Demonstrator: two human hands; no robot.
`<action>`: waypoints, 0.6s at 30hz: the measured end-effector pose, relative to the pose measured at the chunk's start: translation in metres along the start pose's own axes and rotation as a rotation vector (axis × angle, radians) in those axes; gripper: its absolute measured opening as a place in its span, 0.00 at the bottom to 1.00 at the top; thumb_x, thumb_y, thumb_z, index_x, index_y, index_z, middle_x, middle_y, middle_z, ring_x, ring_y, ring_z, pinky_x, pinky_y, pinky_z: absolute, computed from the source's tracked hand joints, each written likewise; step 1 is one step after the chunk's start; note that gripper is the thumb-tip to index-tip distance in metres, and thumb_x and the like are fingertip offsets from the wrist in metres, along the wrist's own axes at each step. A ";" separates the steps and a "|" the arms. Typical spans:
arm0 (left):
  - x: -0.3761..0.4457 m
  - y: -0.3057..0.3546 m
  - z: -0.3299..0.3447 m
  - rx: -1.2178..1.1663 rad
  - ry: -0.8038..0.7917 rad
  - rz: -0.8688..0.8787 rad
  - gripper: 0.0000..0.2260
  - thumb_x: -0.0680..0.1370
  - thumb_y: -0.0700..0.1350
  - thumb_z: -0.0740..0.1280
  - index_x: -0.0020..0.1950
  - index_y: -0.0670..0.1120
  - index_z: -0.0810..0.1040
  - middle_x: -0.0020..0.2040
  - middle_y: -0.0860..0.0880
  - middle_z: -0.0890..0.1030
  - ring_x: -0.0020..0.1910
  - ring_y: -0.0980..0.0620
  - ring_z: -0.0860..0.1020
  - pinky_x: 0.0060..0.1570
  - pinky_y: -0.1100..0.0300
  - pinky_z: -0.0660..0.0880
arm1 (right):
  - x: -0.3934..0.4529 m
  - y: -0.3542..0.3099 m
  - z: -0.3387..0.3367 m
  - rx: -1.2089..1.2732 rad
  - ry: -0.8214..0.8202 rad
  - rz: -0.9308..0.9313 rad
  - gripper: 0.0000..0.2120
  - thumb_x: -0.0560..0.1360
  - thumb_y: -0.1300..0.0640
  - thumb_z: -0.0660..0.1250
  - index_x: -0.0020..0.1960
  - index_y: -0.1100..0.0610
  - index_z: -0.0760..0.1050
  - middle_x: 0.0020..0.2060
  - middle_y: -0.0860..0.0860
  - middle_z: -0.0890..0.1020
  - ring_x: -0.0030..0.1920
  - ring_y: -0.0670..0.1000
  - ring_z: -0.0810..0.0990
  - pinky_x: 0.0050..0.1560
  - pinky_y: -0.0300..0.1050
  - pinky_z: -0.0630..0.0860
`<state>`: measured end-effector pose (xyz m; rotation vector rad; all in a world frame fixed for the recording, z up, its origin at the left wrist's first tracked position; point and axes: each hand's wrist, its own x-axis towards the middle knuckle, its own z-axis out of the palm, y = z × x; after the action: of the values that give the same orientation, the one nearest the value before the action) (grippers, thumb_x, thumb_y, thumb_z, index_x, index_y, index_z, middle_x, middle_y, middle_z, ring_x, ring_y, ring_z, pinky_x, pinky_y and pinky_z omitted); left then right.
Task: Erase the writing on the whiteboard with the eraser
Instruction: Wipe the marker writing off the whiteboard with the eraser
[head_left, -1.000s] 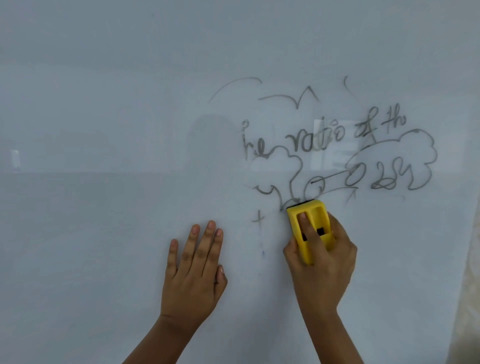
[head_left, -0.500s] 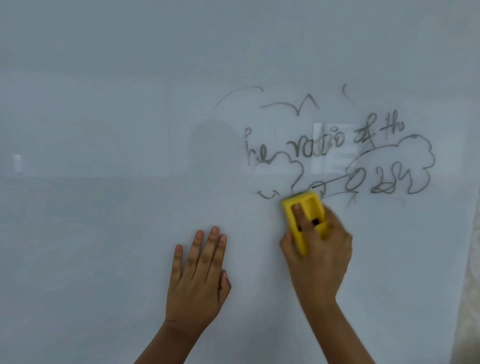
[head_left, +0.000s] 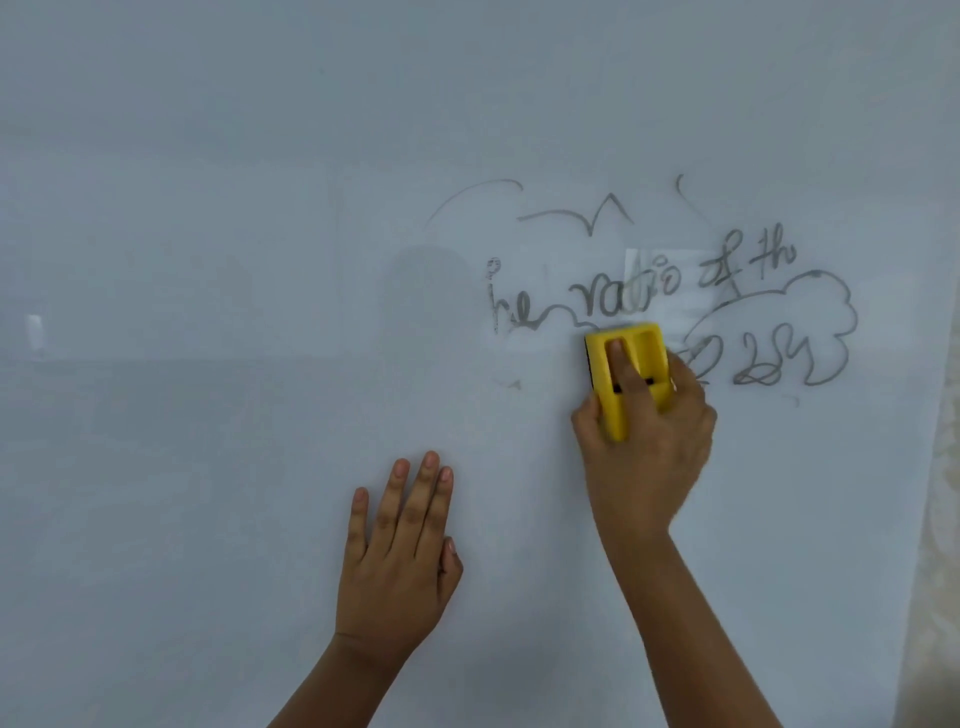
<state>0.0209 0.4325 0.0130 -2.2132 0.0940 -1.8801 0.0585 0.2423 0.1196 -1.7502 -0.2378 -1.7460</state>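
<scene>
A whiteboard (head_left: 208, 260) fills the view. Grey handwriting (head_left: 618, 299) and cloud-like doodles (head_left: 826, 332) sit at its upper right. My right hand (head_left: 649, 447) grips a yellow eraser (head_left: 647, 345), pressed flat against the board just below the written line, over the doodles' middle. My index finger lies in the eraser's groove. My left hand (head_left: 400, 556) rests flat on the board lower down, fingers together, holding nothing.
The board's right edge (head_left: 930, 467) runs down the far right, with a pale patterned wall (head_left: 948, 519) beyond it. A faint mark (head_left: 514, 384) is left of the eraser. Thin arcs (head_left: 571, 213) lie above the words.
My right hand has slid the eraser upward and a little right. The curls and small cross lower left of the doodles are wiped away. The left hand stays flat.
</scene>
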 end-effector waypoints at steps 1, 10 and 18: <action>-0.001 0.000 0.000 -0.003 -0.001 -0.003 0.25 0.78 0.46 0.50 0.76 0.44 0.54 0.78 0.49 0.50 0.76 0.47 0.52 0.73 0.45 0.50 | 0.009 -0.010 0.004 0.001 0.011 0.025 0.22 0.68 0.55 0.70 0.62 0.48 0.75 0.58 0.62 0.75 0.48 0.63 0.74 0.43 0.53 0.71; 0.000 -0.004 -0.001 0.016 0.005 -0.009 0.23 0.79 0.47 0.47 0.74 0.44 0.57 0.78 0.49 0.50 0.76 0.48 0.52 0.72 0.45 0.50 | -0.024 -0.014 0.003 0.007 -0.079 -0.230 0.22 0.68 0.52 0.66 0.62 0.44 0.71 0.61 0.57 0.75 0.45 0.61 0.74 0.41 0.51 0.71; 0.000 0.002 -0.004 0.000 -0.026 -0.016 0.25 0.78 0.46 0.50 0.76 0.44 0.55 0.78 0.49 0.50 0.76 0.48 0.52 0.73 0.45 0.48 | 0.012 -0.057 0.016 -0.056 -0.055 -0.239 0.21 0.70 0.50 0.64 0.63 0.45 0.73 0.62 0.57 0.75 0.47 0.59 0.72 0.41 0.50 0.70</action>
<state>0.0167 0.4297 0.0129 -2.2443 0.0712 -1.8586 0.0414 0.2916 0.1499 -1.8750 -0.4416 -1.8885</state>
